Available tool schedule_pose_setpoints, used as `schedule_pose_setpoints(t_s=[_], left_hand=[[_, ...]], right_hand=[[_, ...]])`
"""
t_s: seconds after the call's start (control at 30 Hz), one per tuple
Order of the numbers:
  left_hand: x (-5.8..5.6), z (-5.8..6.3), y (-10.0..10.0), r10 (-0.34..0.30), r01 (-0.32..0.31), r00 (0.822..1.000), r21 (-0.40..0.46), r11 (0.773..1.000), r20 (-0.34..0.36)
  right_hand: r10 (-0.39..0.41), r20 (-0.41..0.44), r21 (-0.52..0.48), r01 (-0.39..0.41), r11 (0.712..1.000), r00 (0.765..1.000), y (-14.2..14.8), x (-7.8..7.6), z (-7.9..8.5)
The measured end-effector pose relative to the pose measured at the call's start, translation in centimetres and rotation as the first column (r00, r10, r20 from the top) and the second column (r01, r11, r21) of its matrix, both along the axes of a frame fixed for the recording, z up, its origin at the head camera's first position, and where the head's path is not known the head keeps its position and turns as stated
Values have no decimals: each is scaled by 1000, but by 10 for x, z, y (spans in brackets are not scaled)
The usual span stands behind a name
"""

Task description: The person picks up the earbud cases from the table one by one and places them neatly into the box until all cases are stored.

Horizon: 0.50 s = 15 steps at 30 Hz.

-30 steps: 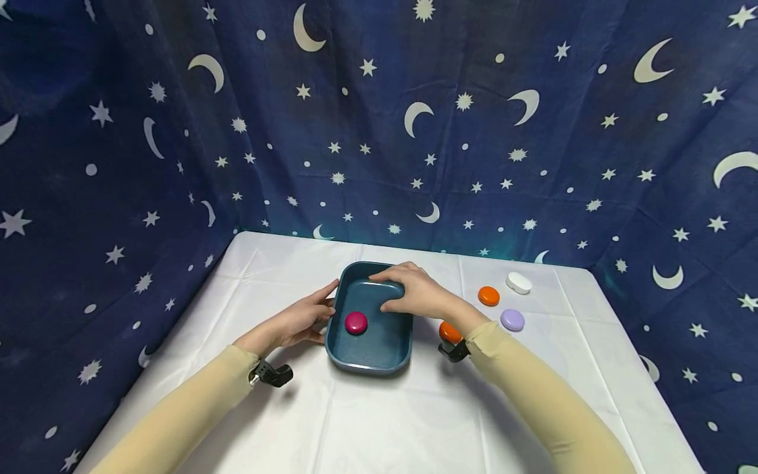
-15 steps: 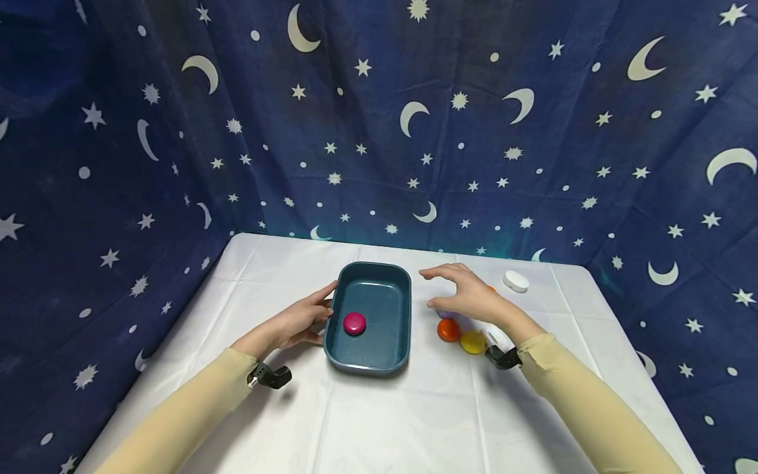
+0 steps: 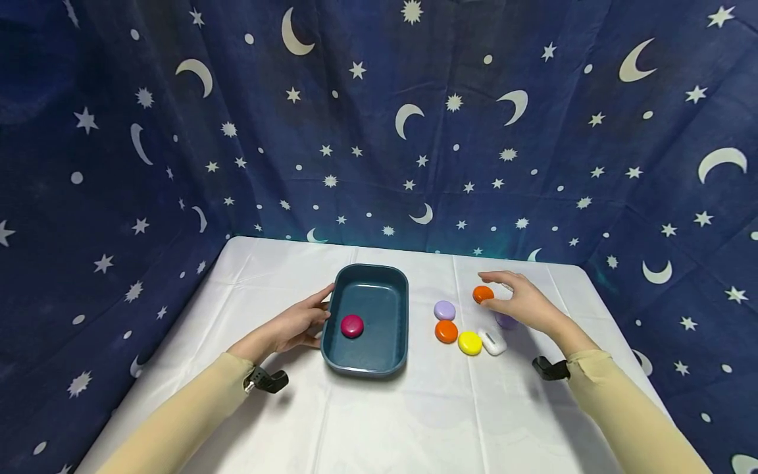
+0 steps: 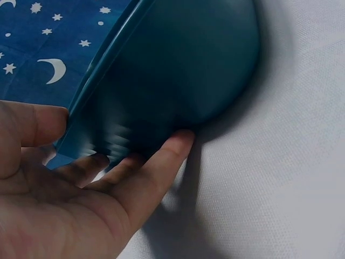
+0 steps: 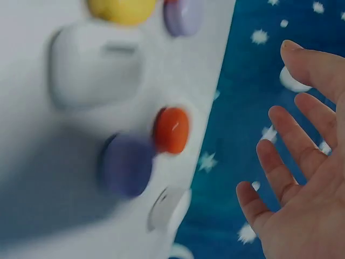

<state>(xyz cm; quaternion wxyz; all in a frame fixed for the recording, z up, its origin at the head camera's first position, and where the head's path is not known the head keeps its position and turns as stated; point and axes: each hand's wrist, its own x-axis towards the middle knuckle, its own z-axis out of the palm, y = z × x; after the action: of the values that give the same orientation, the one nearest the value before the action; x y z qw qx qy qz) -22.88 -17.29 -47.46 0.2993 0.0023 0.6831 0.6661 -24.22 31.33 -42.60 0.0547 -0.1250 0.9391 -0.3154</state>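
A deep blue-green rectangular dish stands left of the table's middle with a magenta round disc inside. My left hand touches the dish's left side with its fingertips, its fingers extended along the outer wall. To the right, my right hand hovers with spread, loosely bent fingers above an orange disc, holding nothing. Under its palm a purple disc is partly covered. A white rounded piece near the far edge shows in the right wrist view; the hand mostly hides it from the head view.
Between the dish and my right hand lie a lilac disc, a second orange disc, a yellow disc and a white oblong piece with a dark mark. A starry dark-blue cloth hangs behind the white-covered table.
My right hand has moved from over the dish rightward to the far orange disc, uncovering the lilac, yellow and white pieces. My left hand stays at the dish; the magenta disc still lies inside.
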Motion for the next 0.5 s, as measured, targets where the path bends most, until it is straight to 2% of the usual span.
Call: schedule_pose_setpoints(t_s=[0.27,0.5], left_hand=[[1,1,-1,-12,12,1000,15,1000,-9],[1,0,-1,-15,15,1000,19,1000,-8]], right_hand=[[-14,16,13,14,1000,1000,36,10,-20],[-44,40,13,44,999,998,54,12,-41]])
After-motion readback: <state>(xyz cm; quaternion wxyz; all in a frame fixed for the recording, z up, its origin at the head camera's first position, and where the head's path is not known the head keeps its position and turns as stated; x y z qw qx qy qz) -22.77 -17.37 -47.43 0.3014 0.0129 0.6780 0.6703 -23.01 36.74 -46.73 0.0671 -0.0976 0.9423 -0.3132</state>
